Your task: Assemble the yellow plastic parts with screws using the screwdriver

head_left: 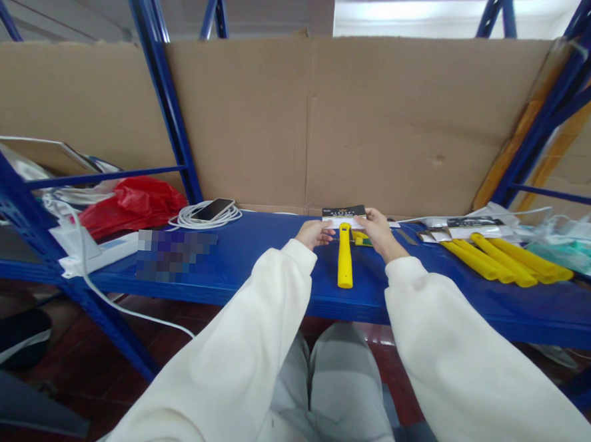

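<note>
Between my two hands is a black-and-white packaging card [343, 214], held over the blue shelf. My left hand [315, 234] is closed at the card's lower left edge, and my right hand [379, 233] grips its right side. A yellow handle [346, 257] points toward me just below the card, its upper end overlapping the card's lower edge. Whatever is attached to its far end is hidden. Beside the handle, a small yellow and green item [362, 239] lies partly behind my right hand. A thin flat grey strip [405, 236] rests right of that hand.
Several yellow handles [503, 260] with cards lie to the right, near clear plastic bags [570, 231]. On the left are a phone [215, 209] on a coiled white cable [190, 220], a red plastic bag [131, 204] and a white power strip [108, 253]. Cardboard [361, 125] walls the back between blue posts.
</note>
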Demonstrator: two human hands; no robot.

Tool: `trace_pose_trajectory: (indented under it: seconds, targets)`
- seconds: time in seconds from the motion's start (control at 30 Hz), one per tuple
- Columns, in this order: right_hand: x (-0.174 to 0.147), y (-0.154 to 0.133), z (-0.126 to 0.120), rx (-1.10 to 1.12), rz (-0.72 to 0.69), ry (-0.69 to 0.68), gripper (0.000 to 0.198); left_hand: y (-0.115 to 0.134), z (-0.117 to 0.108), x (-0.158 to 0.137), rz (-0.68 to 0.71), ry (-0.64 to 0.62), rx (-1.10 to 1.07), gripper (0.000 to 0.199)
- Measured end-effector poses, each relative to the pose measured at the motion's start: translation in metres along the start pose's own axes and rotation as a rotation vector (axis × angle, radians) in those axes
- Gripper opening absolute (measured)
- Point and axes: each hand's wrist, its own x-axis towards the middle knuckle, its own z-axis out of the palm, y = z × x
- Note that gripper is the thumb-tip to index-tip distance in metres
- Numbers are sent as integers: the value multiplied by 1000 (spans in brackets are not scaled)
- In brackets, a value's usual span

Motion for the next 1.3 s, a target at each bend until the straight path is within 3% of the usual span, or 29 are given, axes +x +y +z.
trace_pose_trajectory:
  seconds: [0.5, 0.8, 1.03, 1.3]
  targets:
    - [6, 8, 0, -28, -113, 44, 36, -1, 0, 1, 68, 16, -34, 10]
    - [6, 10, -2, -46, -111, -40, 47, -2, 0, 2, 68, 54, -41, 11]
    - [5, 10, -1, -57, -95, -105, 48, -3, 0, 4, 75, 75, -57, 22]
    - [1, 6, 4, -132, -40, -54, 41, 0, 3, 1, 93, 109, -10, 32]
